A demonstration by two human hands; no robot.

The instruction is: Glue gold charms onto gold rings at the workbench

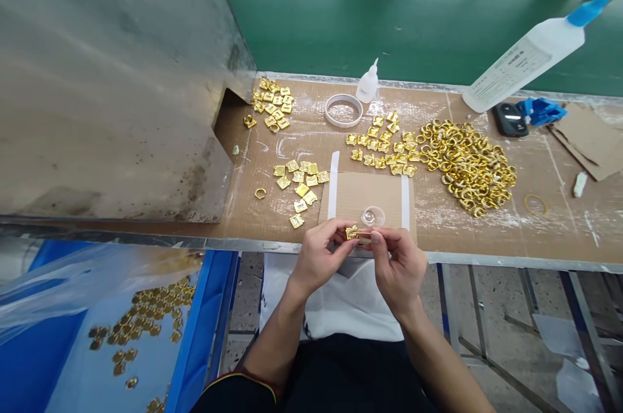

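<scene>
Between the thumb and fingers of my left hand (pixel 324 250) is a small gold square piece (pixel 351 232). My right hand (pixel 400 263) pinches a thin stick (pixel 364 235), whose tip reaches the gold piece. Just beyond the fingers sits a small clear round dish (pixel 378 213) on a cardboard pad (pixel 372 189) taped down at both sides. Left of the pad lie several loose gold square pieces (pixel 302 190) and a single open gold ring (pixel 261 193). Behind the pad, more gold pieces (pixel 384 140) are set out in rough rows.
A heap of gold rings (pixel 470 166) lies at right. Farther back are a tape roll (pixel 343 125), a small white bottle (pixel 367 85) and a large bottle (pixel 525 65) leaning against the green wall. A metal housing (pixel 111 88) blocks the left; below it stands a blue bin (pixel 195 315) with gold pieces.
</scene>
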